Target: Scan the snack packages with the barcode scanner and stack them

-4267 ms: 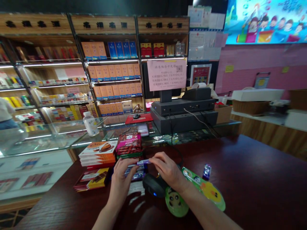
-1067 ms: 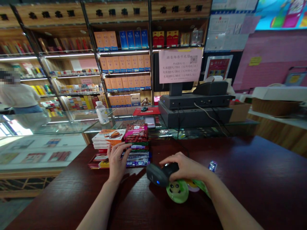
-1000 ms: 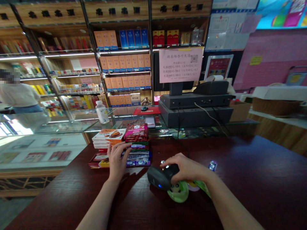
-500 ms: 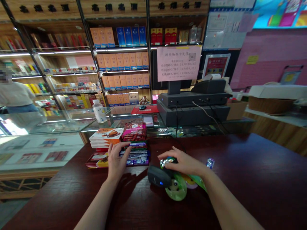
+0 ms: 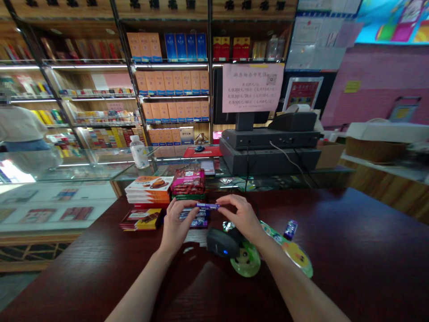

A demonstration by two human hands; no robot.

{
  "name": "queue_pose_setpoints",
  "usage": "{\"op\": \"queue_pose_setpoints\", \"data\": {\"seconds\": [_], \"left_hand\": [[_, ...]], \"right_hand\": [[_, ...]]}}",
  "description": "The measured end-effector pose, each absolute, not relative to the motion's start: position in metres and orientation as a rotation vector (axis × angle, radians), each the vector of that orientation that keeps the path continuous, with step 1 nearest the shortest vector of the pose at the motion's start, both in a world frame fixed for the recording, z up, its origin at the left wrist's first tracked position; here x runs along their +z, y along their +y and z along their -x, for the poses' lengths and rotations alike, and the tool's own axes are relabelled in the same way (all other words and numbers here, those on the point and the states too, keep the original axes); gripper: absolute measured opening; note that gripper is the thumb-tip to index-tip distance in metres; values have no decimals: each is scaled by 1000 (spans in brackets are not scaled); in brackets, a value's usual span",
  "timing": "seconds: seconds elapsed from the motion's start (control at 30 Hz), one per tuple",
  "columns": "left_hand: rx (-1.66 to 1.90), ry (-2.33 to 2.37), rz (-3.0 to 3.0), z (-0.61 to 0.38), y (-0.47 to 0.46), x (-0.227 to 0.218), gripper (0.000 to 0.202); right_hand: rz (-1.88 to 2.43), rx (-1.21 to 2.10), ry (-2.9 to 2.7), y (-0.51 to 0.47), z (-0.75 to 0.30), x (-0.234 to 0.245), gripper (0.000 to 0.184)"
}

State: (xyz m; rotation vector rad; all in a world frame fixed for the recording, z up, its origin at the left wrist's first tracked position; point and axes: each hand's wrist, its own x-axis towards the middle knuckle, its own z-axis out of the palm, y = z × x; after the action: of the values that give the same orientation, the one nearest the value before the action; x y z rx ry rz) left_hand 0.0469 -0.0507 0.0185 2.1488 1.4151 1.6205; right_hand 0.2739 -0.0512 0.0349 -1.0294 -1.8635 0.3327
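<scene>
A slim purple-wrapped bar [image 5: 208, 206] is held level above the table between my two hands. My left hand [image 5: 178, 222] pinches its left end, while my right hand [image 5: 241, 215] grips the right end with thumb and fingertips. Under and behind it lie blue-purple packets [image 5: 199, 222]. Stacked at the back are orange-and-white boxes [image 5: 149, 188] and a magenta pack [image 5: 188, 182]. Yellow-and-red packs [image 5: 142, 219] lie left of my left hand. Below my right hand rest a black barcode scanner [image 5: 221, 243] and green cartoon-patterned packages [image 5: 296, 256], partly covered by my forearm.
A small purple packet [image 5: 291, 229] lies to the right on the dark wooden table [image 5: 362, 259]. Behind stand a bottle [image 5: 139, 153], a glass counter and a black cash register [image 5: 268, 154] with a pink sign [image 5: 252, 88]. Another person [image 5: 22, 127] stands at far left.
My right hand has left the green packages and moved up and left to the purple bar's right end. My left hand has shifted slightly right with the bar, which was over the stack.
</scene>
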Motion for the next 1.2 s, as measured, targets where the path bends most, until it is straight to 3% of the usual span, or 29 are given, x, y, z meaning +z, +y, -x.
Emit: {"op": "queue_pose_setpoints", "data": {"seconds": [0.23,0.5,0.8,1.2], "left_hand": [[1596,1363,-2326,-41,-48,16,35],[1525,1406,-2467,-32,-43,11,23],[1474,1478,-2278,-19,-34,16,23],[990,1632,-2459,26,-40,33,26]], "right_hand": [[1047,516,-1795,-48,-271,32,12],[1065,611,-1840,-46,-265,40,11],[1165,166,-2072,-39,-245,53,15],[1182,82,-2318,-41,-210,67,24]]}}
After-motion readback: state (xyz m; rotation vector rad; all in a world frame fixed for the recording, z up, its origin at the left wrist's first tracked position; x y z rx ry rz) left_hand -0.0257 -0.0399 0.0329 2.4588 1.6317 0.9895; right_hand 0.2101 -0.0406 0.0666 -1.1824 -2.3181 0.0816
